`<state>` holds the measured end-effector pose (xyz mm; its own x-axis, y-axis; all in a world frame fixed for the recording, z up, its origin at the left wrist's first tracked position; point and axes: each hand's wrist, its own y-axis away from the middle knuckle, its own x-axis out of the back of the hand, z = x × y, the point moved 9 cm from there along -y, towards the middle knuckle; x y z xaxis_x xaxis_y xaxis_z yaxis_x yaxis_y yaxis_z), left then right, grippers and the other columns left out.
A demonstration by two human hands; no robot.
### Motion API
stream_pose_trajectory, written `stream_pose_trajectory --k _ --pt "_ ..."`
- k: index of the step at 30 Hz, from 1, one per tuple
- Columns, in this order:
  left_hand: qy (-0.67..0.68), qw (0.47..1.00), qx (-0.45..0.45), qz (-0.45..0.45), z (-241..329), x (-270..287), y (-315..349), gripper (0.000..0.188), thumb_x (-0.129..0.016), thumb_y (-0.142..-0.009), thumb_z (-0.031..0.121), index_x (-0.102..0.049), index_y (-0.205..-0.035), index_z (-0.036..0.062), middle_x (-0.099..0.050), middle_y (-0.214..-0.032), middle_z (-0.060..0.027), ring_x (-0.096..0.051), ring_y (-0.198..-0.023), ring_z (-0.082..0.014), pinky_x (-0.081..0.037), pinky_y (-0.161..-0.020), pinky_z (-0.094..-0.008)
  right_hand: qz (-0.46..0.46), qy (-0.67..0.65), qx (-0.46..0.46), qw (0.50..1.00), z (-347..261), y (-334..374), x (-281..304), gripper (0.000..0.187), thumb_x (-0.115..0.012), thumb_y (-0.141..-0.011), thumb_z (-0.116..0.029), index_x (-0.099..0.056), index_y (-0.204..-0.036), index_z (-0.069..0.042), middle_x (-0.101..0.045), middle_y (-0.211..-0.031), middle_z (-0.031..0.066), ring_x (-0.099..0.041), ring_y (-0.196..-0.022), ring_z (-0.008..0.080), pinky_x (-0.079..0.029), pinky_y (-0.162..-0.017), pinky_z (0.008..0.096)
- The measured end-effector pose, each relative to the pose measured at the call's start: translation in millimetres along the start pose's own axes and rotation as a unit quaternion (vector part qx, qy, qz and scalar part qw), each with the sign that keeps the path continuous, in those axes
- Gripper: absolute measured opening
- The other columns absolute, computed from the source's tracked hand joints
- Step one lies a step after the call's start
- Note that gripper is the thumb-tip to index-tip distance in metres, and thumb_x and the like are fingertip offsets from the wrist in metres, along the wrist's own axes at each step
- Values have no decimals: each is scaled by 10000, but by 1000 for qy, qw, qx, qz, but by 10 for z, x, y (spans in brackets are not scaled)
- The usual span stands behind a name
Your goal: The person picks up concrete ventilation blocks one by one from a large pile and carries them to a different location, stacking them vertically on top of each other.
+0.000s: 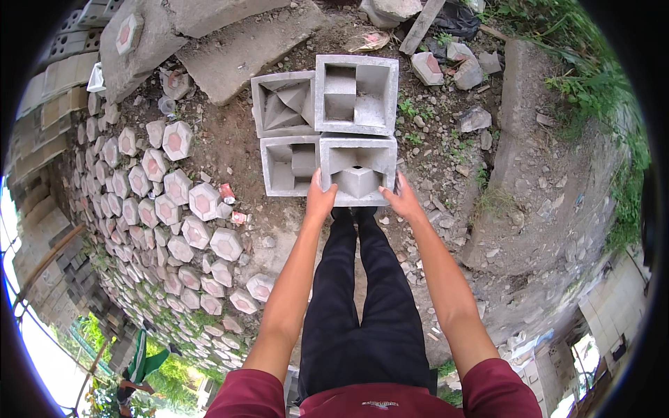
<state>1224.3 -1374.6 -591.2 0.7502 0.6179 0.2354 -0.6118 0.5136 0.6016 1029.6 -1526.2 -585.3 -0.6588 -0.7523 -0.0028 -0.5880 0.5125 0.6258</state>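
Both my hands grip a square grey concrete vent block, a hollow frame with an angular pattern inside. My left hand clasps its lower left edge and my right hand its lower right edge. The block sits at the front right of a group of similar blocks on bare dirt: one to its left, one behind left and one behind it. My legs in black trousers stand directly below the held block.
Rows of hexagonal concrete pavers with pink centres cover the ground at left. Large concrete slabs lie at the back left. Rubble and broken stones scatter at the back right, with grass along the right edge.
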Motion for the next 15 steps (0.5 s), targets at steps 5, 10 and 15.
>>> stream_pose_trajectory --k 5,10,15 --pt "52 995 -52 -73 845 202 749 542 -551 -846 23 -382 -1355 -54 -483 -1347 -212 -452 -1284 -270 -358 -1055 -359 109 123 30 986 -737 823 94 751 -685 -854 -292 -314 -1374 102 -457 -1340 288 -450 -1281 335 -382 -1043 396" --pt "67 989 -84 -100 1779 553 1713 470 -538 -877 32 -418 -1323 -56 -512 -1323 -209 -487 -1254 -255 -396 -1033 -356 75 59 108 990 -1796 1711 -170 582 -660 -885 -226 -416 -1310 88 -556 -1232 245 -550 -1171 286 -454 -967 369" --pt "77 988 -128 -48 2248 929 2587 388 -542 -888 50 -495 -1260 -50 -585 -1234 -181 -560 -1157 -228 -440 -977 -324 -15 28 156 987 -2469 2466 -436 437 -639 -904 -167 -496 -1246 64 -635 -1090 153 -616 -1006 197 -493 -880 313"
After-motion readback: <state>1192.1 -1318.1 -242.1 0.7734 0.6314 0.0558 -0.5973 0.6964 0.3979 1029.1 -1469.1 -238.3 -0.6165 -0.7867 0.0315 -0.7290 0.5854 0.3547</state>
